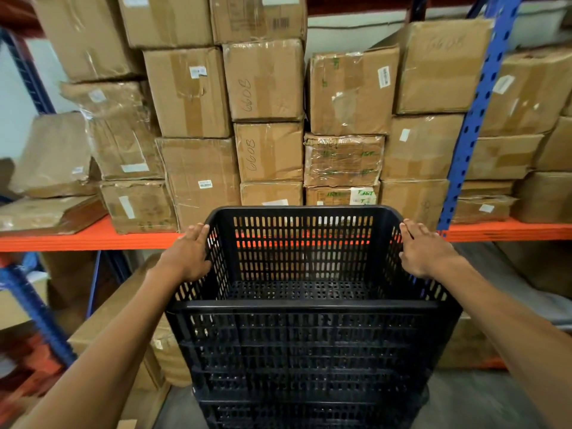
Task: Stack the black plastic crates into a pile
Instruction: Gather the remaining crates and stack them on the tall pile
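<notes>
A pile of several black slotted plastic crates (309, 360) stands on the floor in front of me, nested one inside another. The top crate (303, 249) is empty and its far wall rises to shelf height. My left hand (188, 252) lies flat against the outside of the top crate's left wall, fingers pointing forward along the rim. My right hand (424, 249) presses the outside of the right wall in the same way. Both palms touch the crate; the fingers are extended, not curled under the rim.
Behind the pile runs a rack with an orange beam (77, 238) and blue uprights (470, 125), packed with taped cardboard boxes (266, 82). More boxes (123, 305) sit low on the left. Grey floor (476, 400) shows at the lower right.
</notes>
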`<act>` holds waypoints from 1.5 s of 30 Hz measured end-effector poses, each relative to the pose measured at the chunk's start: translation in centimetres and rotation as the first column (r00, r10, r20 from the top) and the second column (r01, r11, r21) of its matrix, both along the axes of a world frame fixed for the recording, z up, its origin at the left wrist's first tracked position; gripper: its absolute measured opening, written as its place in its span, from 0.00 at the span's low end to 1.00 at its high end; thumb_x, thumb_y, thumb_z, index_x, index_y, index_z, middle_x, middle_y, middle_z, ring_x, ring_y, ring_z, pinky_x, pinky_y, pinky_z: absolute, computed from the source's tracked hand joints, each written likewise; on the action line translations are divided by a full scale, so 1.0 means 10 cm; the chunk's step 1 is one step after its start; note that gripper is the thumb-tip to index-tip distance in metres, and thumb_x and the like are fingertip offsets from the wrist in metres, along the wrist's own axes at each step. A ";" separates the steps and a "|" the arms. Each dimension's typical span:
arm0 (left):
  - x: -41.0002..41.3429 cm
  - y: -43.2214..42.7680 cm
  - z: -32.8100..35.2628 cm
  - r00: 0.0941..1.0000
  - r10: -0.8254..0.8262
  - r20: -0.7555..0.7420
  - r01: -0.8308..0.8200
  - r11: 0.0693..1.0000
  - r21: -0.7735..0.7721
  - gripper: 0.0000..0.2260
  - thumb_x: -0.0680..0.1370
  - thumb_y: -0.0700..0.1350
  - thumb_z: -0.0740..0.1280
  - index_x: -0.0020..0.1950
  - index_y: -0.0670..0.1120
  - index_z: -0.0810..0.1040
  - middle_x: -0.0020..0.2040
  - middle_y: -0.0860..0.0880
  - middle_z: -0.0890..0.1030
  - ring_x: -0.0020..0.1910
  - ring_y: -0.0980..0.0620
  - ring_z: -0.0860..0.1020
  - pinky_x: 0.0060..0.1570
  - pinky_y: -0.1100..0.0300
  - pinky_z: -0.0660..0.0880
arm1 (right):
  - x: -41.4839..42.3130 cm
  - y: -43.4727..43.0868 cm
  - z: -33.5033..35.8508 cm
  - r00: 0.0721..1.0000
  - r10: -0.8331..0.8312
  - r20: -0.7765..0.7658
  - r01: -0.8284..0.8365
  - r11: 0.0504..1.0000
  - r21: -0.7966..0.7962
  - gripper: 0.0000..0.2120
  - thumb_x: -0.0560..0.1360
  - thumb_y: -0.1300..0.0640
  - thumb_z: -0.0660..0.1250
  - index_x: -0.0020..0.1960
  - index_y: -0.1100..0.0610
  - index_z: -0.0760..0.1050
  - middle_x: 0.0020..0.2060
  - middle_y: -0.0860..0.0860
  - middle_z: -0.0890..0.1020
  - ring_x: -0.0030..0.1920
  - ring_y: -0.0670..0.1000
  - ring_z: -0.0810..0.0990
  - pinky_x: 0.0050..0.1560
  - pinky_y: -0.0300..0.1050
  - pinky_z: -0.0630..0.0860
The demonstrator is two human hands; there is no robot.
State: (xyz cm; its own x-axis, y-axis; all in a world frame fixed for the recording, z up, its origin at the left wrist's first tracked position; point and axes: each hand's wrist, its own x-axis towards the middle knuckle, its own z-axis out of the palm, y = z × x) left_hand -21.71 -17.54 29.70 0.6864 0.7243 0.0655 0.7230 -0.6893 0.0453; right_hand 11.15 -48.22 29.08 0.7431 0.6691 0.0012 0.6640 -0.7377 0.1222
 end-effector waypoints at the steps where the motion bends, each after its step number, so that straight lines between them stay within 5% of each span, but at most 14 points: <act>1: -0.02 -0.03 0.04 1.000 0.004 0.016 -0.004 1.000 -0.023 0.37 0.75 0.47 0.63 0.78 0.41 0.47 0.79 0.42 0.50 0.79 0.45 0.50 0.77 0.53 0.52 | -0.07 0.02 0.04 0.999 -0.023 0.026 0.024 0.999 -0.032 0.33 0.79 0.48 0.52 0.78 0.61 0.45 0.79 0.54 0.46 0.79 0.56 0.45 0.76 0.57 0.51; 4: -0.09 -0.08 0.26 0.996 0.015 0.083 -0.005 0.993 -0.116 0.30 0.75 0.46 0.64 0.76 0.43 0.60 0.76 0.38 0.60 0.76 0.41 0.59 0.74 0.50 0.59 | -0.39 0.29 0.24 1.000 -0.030 0.007 0.030 0.999 -0.024 0.33 0.80 0.45 0.49 0.78 0.62 0.47 0.79 0.55 0.49 0.79 0.56 0.43 0.76 0.59 0.48; 7: -0.30 -0.03 0.57 0.990 0.050 0.130 -0.035 0.992 -0.117 0.26 0.76 0.48 0.65 0.73 0.42 0.66 0.73 0.37 0.65 0.72 0.40 0.66 0.69 0.53 0.64 | -0.99 0.87 0.51 0.986 0.163 -0.011 -0.160 0.977 0.141 0.32 0.81 0.46 0.50 0.78 0.64 0.47 0.79 0.58 0.49 0.79 0.57 0.44 0.77 0.57 0.48; 14: -1.91 0.40 0.75 0.962 0.240 0.127 -0.233 0.970 -0.071 0.30 0.69 0.53 0.61 0.69 0.40 0.73 0.68 0.36 0.74 0.67 0.39 0.73 0.64 0.53 0.68 | -3.02 2.40 0.92 0.818 0.565 0.105 -0.569 0.770 0.289 0.28 0.80 0.52 0.54 0.75 0.67 0.56 0.76 0.62 0.58 0.77 0.61 0.54 0.75 0.55 0.56; 16: -2.47 0.54 0.51 0.955 0.279 0.102 -0.274 0.960 -0.062 0.31 0.65 0.52 0.57 0.63 0.38 0.77 0.61 0.35 0.79 0.61 0.39 0.77 0.59 0.52 0.71 | -3.63 2.74 0.79 0.760 0.641 0.108 -0.643 0.715 0.273 0.26 0.80 0.54 0.55 0.73 0.67 0.62 0.74 0.62 0.62 0.75 0.61 0.57 0.74 0.56 0.58; 20: -3.47 0.91 -0.26 0.908 0.418 -0.031 -0.416 0.892 -0.178 0.24 0.74 0.54 0.59 0.61 0.40 0.78 0.61 0.37 0.80 0.58 0.39 0.79 0.56 0.52 0.73 | -4.75 3.29 0.04 0.681 0.732 0.011 -0.698 0.644 0.314 0.27 0.78 0.53 0.56 0.72 0.67 0.60 0.71 0.61 0.65 0.73 0.59 0.61 0.71 0.54 0.61; 23: -4.10 1.21 -1.05 0.884 0.458 -0.091 -0.464 0.845 -0.266 0.15 0.76 0.47 0.64 0.58 0.41 0.80 0.58 0.36 0.81 0.57 0.39 0.79 0.54 0.52 0.74 | -5.30 3.58 -0.79 0.657 0.742 -0.130 -0.703 0.666 0.248 0.27 0.78 0.54 0.56 0.73 0.67 0.59 0.72 0.61 0.64 0.73 0.59 0.60 0.71 0.55 0.61; 27: -4.77 1.31 -2.24 0.838 0.526 -0.144 -0.538 0.753 -0.378 0.20 0.76 0.46 0.65 0.66 0.41 0.75 0.66 0.37 0.76 0.65 0.39 0.74 0.63 0.53 0.70 | -5.75 3.82 -1.88 0.658 0.660 -0.363 -0.686 0.724 0.073 0.25 0.80 0.57 0.53 0.73 0.69 0.60 0.75 0.63 0.60 0.75 0.61 0.57 0.75 0.54 0.54; 31: -5.21 1.04 -3.45 0.698 0.688 -0.198 -0.626 0.451 -0.636 0.21 0.77 0.43 0.63 0.69 0.38 0.71 0.70 0.36 0.72 0.69 0.39 0.70 0.66 0.54 0.66 | -5.95 3.99 -2.92 0.655 0.576 -0.489 -0.682 0.729 -0.054 0.25 0.81 0.55 0.53 0.73 0.69 0.58 0.73 0.63 0.62 0.74 0.61 0.59 0.73 0.54 0.59; 35: -5.56 0.61 -4.84 0.383 0.856 -0.348 -0.600 -0.056 -0.798 0.24 0.76 0.45 0.64 0.71 0.37 0.69 0.70 0.37 0.71 0.69 0.40 0.71 0.68 0.52 0.67 | -6.09 4.22 -4.22 0.666 0.509 -0.545 -0.687 0.703 -0.183 0.27 0.80 0.52 0.55 0.74 0.66 0.56 0.73 0.60 0.63 0.74 0.58 0.59 0.72 0.53 0.62; 37: -5.58 0.37 -5.52 0.220 0.884 -0.413 -0.537 -0.244 -0.808 0.20 0.74 0.46 0.65 0.61 0.37 0.77 0.61 0.35 0.78 0.60 0.41 0.77 0.61 0.50 0.72 | -6.08 4.38 -4.93 0.665 0.453 -0.593 -0.695 0.666 -0.271 0.28 0.81 0.52 0.54 0.76 0.65 0.53 0.76 0.58 0.58 0.77 0.56 0.54 0.74 0.53 0.59; 40: -5.55 0.05 -6.26 0.008 0.878 -0.478 -0.383 -0.439 -0.813 0.15 0.74 0.46 0.65 0.57 0.39 0.78 0.60 0.38 0.79 0.54 0.44 0.77 0.54 0.53 0.74 | -5.94 4.58 -5.76 0.667 0.431 -0.608 -0.707 0.624 -0.333 0.31 0.82 0.52 0.54 0.78 0.63 0.47 0.79 0.55 0.50 0.79 0.55 0.48 0.77 0.50 0.52; 43: -5.47 -0.20 -7.35 -0.213 0.796 -0.566 -0.267 -0.605 -0.750 0.29 0.75 0.46 0.66 0.73 0.38 0.64 0.74 0.40 0.66 0.71 0.41 0.68 0.69 0.49 0.67 | -5.81 4.87 -6.97 0.635 0.431 -0.641 -0.745 0.560 -0.363 0.33 0.81 0.52 0.57 0.78 0.65 0.46 0.79 0.58 0.48 0.79 0.56 0.46 0.77 0.48 0.48; 45: -5.39 -0.38 -8.03 -0.341 0.738 -0.582 -0.218 -0.664 -0.715 0.31 0.75 0.46 0.66 0.75 0.37 0.60 0.75 0.40 0.65 0.73 0.41 0.66 0.70 0.48 0.66 | -5.73 5.04 -7.74 0.618 0.453 -0.642 -0.758 0.561 -0.334 0.35 0.79 0.51 0.60 0.78 0.65 0.48 0.78 0.60 0.51 0.78 0.57 0.48 0.77 0.48 0.49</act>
